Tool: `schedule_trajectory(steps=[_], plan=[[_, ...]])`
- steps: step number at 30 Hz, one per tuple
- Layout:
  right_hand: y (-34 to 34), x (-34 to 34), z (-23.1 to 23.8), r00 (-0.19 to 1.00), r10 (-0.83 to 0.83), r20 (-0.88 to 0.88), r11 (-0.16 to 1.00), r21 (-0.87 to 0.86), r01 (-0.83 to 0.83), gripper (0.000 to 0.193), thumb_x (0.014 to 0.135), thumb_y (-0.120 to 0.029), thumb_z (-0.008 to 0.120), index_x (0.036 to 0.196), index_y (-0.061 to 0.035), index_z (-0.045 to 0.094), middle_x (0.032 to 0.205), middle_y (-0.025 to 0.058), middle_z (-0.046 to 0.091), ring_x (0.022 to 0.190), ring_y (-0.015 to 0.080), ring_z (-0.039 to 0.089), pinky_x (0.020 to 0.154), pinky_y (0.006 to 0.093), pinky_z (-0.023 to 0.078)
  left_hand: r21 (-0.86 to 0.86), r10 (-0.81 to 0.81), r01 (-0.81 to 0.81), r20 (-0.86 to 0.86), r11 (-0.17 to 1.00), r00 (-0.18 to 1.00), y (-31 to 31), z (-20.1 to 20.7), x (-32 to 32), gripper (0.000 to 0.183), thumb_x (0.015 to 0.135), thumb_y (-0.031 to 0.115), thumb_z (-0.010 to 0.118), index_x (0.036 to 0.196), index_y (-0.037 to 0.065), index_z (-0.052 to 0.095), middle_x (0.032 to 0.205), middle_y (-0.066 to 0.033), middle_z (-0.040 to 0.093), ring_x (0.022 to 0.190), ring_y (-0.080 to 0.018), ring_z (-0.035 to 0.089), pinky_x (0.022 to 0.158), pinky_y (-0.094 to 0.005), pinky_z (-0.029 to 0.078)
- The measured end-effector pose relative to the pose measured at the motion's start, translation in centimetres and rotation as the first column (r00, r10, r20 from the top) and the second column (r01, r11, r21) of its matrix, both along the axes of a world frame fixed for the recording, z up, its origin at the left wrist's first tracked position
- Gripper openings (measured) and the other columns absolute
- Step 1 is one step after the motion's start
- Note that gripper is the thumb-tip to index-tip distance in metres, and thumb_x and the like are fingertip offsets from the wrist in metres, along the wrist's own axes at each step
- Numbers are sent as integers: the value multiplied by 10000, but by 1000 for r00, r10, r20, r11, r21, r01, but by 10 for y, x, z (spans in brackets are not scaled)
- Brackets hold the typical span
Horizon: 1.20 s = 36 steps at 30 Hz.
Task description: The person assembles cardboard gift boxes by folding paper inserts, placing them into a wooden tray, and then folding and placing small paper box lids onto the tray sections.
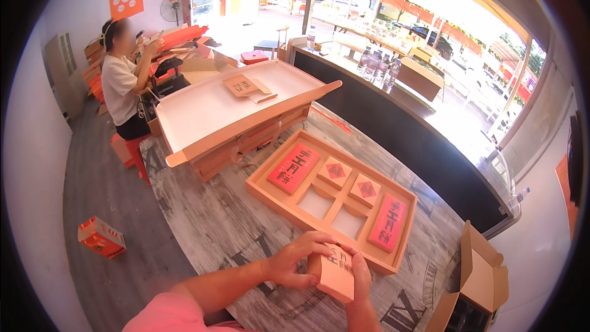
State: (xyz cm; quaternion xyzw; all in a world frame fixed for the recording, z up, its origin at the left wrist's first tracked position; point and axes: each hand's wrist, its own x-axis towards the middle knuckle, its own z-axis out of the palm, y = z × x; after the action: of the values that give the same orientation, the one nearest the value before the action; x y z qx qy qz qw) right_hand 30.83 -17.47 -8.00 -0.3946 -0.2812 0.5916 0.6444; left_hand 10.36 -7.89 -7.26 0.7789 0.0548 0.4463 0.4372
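Note:
Between my two hands, over the near part of the table, is a small kraft cardboard box [335, 275] with dark printing. My left hand [301, 259] grips it from the left, thumb on the near side and fingers across the top. My right hand [361, 278] closes round its right side. Just beyond lies a shallow cardboard tray [279, 212] with dividers. It holds a long red box [294, 168] at the left end, another red box [388, 224] at the right end, and two small square boxes [335, 171] in the far middle slots. The two near middle slots show pale bottoms.
A large white-lined cardboard lid [215, 104] rests on stacked trays at far left, with a flattened kraft box [244, 87] on it. Open cartons [482, 270] stand at right. A seated person [126, 80] works beyond. Bottles [381, 67] stand on the counter.

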Motion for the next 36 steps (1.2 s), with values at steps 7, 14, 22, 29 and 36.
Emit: schedule_trajectory(steps=[7,14,22,29,36], plan=[[1,-11,12,793,-249,556,881,470,-54,889,959,-554,665,1511,69,354,1511,185,450,1386,284,476,1160,406,365,-630,17,25,61,776,998,-4,-21,-1,449,986,214,668,1386,66,528,1367,-91,562,1262,-175,543,1040,-371,465],[3,-6,-12,565,-494,661,738,662,-130,663,926,-228,761,1452,6,433,1493,210,428,1285,296,547,968,419,546,-664,36,-9,27,748,999,-12,-22,3,536,1073,366,550,1489,51,423,1357,-110,581,1179,-180,599,1018,-346,482],[-7,-7,-13,661,-406,631,874,479,80,400,938,-88,674,1306,13,556,1415,168,448,1273,250,496,1061,372,433,-362,215,-205,-11,910,976,-26,-24,16,649,1041,431,600,1517,38,401,1365,-162,576,1200,-209,600,979,-353,501],[2,-12,-14,685,-372,626,863,505,8,250,962,-48,630,1202,8,589,1350,129,453,1231,214,497,1063,340,412,-496,114,-87,24,864,993,-21,-24,12,350,1040,260,629,1288,35,527,1146,-46,563,987,-99,565,851,-262,490],[-3,-12,-15,766,-282,578,905,425,12,283,974,7,607,1251,-3,550,1354,114,469,1193,182,552,977,303,491,-462,87,-115,-83,880,993,-14,-23,6,240,1042,226,623,1164,28,564,1081,-31,583,1014,-92,559,890,-262,479]])
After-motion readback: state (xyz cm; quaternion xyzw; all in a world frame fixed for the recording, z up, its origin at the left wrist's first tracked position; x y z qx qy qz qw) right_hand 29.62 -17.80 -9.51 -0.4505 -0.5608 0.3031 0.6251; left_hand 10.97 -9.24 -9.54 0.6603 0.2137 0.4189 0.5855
